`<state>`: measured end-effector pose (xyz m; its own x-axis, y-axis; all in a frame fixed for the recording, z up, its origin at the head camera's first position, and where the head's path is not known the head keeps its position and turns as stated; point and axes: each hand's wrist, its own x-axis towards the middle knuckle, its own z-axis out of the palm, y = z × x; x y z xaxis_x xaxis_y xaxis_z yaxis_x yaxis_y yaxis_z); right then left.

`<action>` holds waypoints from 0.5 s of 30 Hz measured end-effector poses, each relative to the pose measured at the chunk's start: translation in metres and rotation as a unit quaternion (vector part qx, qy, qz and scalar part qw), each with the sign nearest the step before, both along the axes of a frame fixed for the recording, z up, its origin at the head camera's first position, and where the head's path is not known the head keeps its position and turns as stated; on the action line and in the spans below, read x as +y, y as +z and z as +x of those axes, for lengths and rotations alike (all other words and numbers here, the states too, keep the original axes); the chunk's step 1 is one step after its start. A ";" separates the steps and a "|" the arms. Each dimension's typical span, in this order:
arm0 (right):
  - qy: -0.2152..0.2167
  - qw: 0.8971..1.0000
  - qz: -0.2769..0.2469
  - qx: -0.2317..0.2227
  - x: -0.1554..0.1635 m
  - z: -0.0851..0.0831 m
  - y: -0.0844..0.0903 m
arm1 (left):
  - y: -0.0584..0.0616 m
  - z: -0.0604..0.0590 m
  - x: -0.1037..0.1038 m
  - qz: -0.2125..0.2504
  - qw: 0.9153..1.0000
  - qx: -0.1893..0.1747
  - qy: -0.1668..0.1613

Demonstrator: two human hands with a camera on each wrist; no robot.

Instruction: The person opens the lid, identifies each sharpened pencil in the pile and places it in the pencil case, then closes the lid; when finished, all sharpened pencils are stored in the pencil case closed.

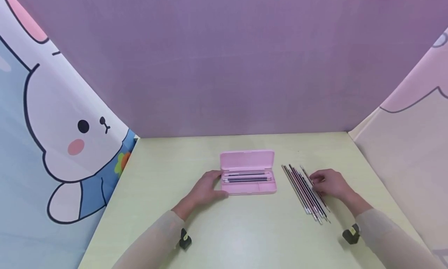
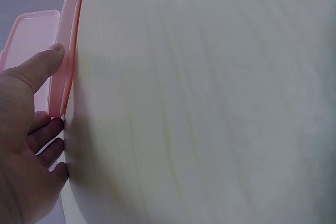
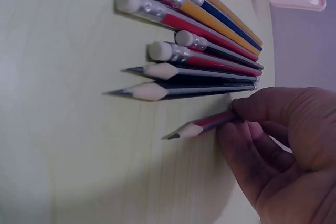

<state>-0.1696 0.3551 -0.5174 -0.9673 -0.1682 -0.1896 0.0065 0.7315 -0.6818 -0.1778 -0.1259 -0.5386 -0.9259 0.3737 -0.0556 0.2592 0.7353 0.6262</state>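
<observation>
The right hand pinches a red-and-dark pencil between thumb and fingertips, its sharpened point reaching out of the grip towards the person. It should be light and stiff, its painted shaft a little slick and apt to roll; the graphite point looks the fragile part, so the mid-shaft is the place to hold. Just left of that grip lies the loose bundle of pencils on the tabletop, some with points and some with white erasers towards the person; packed this close, neighbours could shift when one is lifted. Farther left of the grip, the pink pencil case lies with its lid open and a few pencils inside. It looks like light, rigid plastic, likely to slide unless steadied. Farthest left, the left hand grips its end, thumb against the front wall.
</observation>
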 end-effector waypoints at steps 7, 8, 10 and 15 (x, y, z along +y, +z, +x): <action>-0.018 1.000 0.008 -0.012 0.000 -0.002 0.005 | 0.000 0.000 0.001 -0.001 1.000 -0.004 0.002; -0.018 1.000 0.004 -0.011 0.000 -0.002 0.007 | 0.001 0.000 0.001 -0.001 1.000 -0.005 0.003; -0.016 1.000 -0.016 -0.009 0.001 -0.004 0.012 | 0.002 0.000 0.002 0.000 1.000 -0.005 0.003; -0.001 0.997 -0.072 -0.006 -0.004 -0.012 0.034 | 0.002 0.000 0.000 -0.001 1.000 0.001 0.003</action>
<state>-0.1819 0.3514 -0.4837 -0.9652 -0.1936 -0.1760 0.0167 0.6256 -0.7799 -0.1776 -0.1255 -0.5366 -0.9281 0.3685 -0.0542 0.2565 0.7379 0.6242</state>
